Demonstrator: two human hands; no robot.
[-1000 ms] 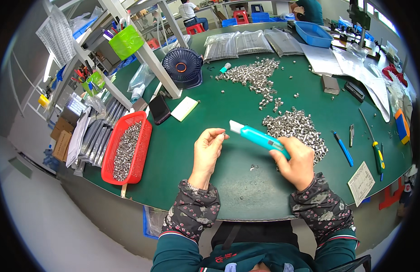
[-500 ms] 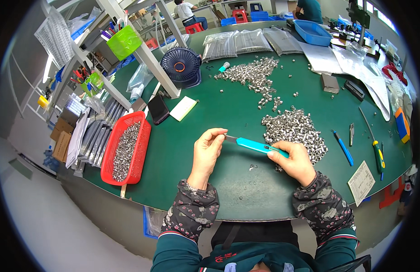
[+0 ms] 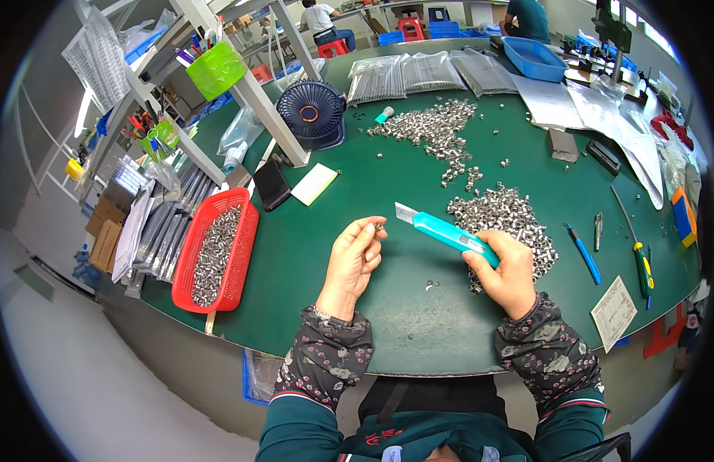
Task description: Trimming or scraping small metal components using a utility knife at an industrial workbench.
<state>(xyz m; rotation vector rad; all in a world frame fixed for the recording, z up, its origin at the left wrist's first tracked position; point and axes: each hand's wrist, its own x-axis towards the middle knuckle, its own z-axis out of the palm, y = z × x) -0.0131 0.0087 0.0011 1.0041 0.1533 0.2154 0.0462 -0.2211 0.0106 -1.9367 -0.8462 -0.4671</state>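
Note:
A small silvery metal ring (image 3: pixel 379 226) is pinched between the thumb and fingertips of my left hand (image 3: pixel 352 258). My right hand (image 3: pixel 505 269) is closed round a turquoise utility knife (image 3: pixel 449 232), its blade out and pointing up and left. The blade tip is apart from the ring, a little above and to the right of it. Beyond my right hand a heap of small metal rings (image 3: pixel 502 219) lies on the green table (image 3: pixel 388 308). A few tiny scraps (image 3: pixel 430 286) lie on the tabletop between my forearms.
On the left stand a red basket (image 3: pixel 189 266) of metal pieces, a phone (image 3: pixel 271 185), a yellow-white notepad (image 3: pixel 314 184) and a fan (image 3: pixel 311 110). More rings (image 3: pixel 430 127) are spread farther back. A blue pen-like tool (image 3: pixel 584 256) and a screwdriver (image 3: pixel 643 266) lie right.
The knife blade has moved away from the left fingertips, up and to the right, and the knife is tilted more steeply. The ring now shows at my left fingertips.

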